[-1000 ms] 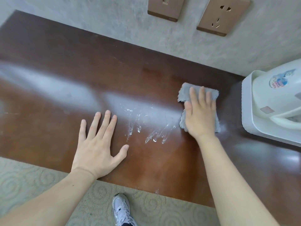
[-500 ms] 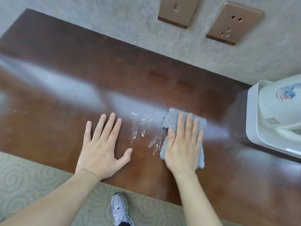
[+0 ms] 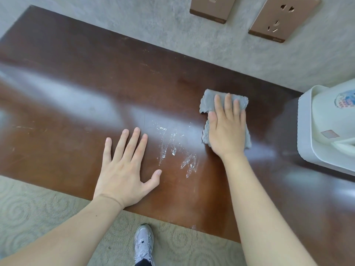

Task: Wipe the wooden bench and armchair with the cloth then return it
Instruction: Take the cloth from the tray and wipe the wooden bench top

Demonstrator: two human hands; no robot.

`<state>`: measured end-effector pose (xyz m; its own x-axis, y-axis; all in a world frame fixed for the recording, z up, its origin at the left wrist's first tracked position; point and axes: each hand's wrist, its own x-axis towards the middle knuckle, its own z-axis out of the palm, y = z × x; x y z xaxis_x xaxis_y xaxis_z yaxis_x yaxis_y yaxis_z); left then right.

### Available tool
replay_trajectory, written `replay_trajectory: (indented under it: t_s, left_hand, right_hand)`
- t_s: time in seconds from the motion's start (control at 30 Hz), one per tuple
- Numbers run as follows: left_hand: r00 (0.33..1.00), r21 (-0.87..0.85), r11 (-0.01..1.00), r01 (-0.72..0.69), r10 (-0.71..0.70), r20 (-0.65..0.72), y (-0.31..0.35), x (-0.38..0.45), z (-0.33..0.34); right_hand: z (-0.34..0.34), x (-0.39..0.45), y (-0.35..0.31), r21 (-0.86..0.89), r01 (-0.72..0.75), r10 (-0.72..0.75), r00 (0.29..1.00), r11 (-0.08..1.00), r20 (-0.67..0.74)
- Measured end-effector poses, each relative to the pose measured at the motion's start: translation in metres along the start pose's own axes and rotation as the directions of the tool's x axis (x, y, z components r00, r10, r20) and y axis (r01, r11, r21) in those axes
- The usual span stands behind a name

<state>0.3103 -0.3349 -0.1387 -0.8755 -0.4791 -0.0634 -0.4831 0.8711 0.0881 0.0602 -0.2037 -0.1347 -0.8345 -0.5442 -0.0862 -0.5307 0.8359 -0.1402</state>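
Lettering was scarce: the white appliance (image 3: 330,129) at the bench's right end carried a blue and red sticker too blurred to read, plus a small pinkish patch with no legible text. Small marks on the two bronze wall plates (image 3: 284,18) above the bench could not be made out either.

Relative to the wooden bench (image 3: 76,89), the grey cloth (image 3: 208,101) lay flat on its top, toward the right and nearer the wall side, well clear of the appliance. The right hand (image 3: 227,131) was pressed palm-down on the cloth, fingers straight and close together, pointing toward the wall, with cloth edges showing past the fingertips and on both sides. The left hand (image 3: 126,169) rested flat on the bare bench top near its front edge, fingers spread and thumb held out wide, holding nothing. White streaky smears (image 3: 172,148) marked the bench surface between the two hands. Both forearms reached over the bench's front edge, above a patterned carpet (image 3: 38,208) and a grey sneaker (image 3: 144,242).
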Motion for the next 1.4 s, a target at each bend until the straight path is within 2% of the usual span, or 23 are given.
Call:
replay_trajectory:
  t_s: [0.2, 0.3, 0.37, 0.5, 0.63, 0.7, 0.87, 0.97, 1.1, 1.17, 1.27, 1.4]
  left_hand:
    - [1.0, 0.003, 1.0, 0.003, -0.003, 0.01, 0.0, 0.001, 0.001]
    - [1.0, -0.006, 1.0, 0.003, -0.003, 0.011, -0.001, 0.001, 0.003]
    - [1.0, -0.016, 1.0, -0.002, 0.002, 0.019, -0.001, 0.001, 0.003]
    - [0.999, -0.073, 0.997, 0.0, 0.003, 0.037, -0.001, 0.0, -0.006]
    - [0.999, -0.356, 0.934, 0.02, -0.035, -0.035, -0.013, -0.001, -0.011]
    - [0.998, -0.415, 0.91, -0.018, -0.007, -0.059, -0.029, 0.01, -0.014]
    - [0.996, -0.202, 0.975, -0.093, 0.092, -0.015, -0.073, 0.068, -0.021]
    - [0.991, -0.093, 0.987, -0.13, 0.133, 0.02, -0.077, 0.093, -0.02]
    - [0.987, 0.061, 0.99, -0.126, 0.119, 0.109, -0.071, 0.104, -0.017]
    - [0.985, 0.076, 0.989, -0.128, 0.119, 0.123, -0.069, 0.106, -0.016]
    - [0.984, 0.075, 0.988, -0.134, 0.124, 0.126, -0.069, 0.106, -0.015]
    - [0.983, 0.065, 0.988, -0.142, 0.133, 0.124, -0.071, 0.108, -0.016]
  right_hand:
    - [0.016, -0.16, -0.023, 0.095, -0.182, 0.182, 0.983, 0.979, 0.005]
    - [0.025, -0.201, -0.04, 0.093, -0.244, 0.244, 0.97, 0.965, 0.008]
    - [0.026, -0.19, -0.046, 0.07, -0.279, 0.279, 0.96, 0.958, 0.013]
    - [0.02, -0.124, -0.046, 0.042, -0.233, 0.233, 0.972, 0.972, 0.011]
    - [0.014, -0.04, -0.035, 0.028, -0.259, 0.26, 0.966, 0.965, -0.013]
    - [0.011, -0.008, -0.029, 0.036, -0.279, 0.28, 0.96, 0.96, -0.021]
    - [0.009, -0.008, -0.026, 0.045, -0.264, 0.263, 0.964, 0.963, 0.02]
    - [0.013, -0.064, -0.04, 0.07, -0.313, 0.312, 0.95, 0.947, 0.029]
    - [0.022, -0.151, -0.077, 0.087, -0.403, 0.401, 0.915, 0.911, 0.044]
    - [0.027, -0.167, -0.094, 0.072, -0.441, 0.437, 0.898, 0.895, 0.057]
    - [0.025, -0.15, -0.1, 0.05, -0.462, 0.459, 0.886, 0.885, 0.07]
    - [0.018, -0.081, -0.08, 0.046, -0.462, 0.46, 0.887, 0.886, 0.047]
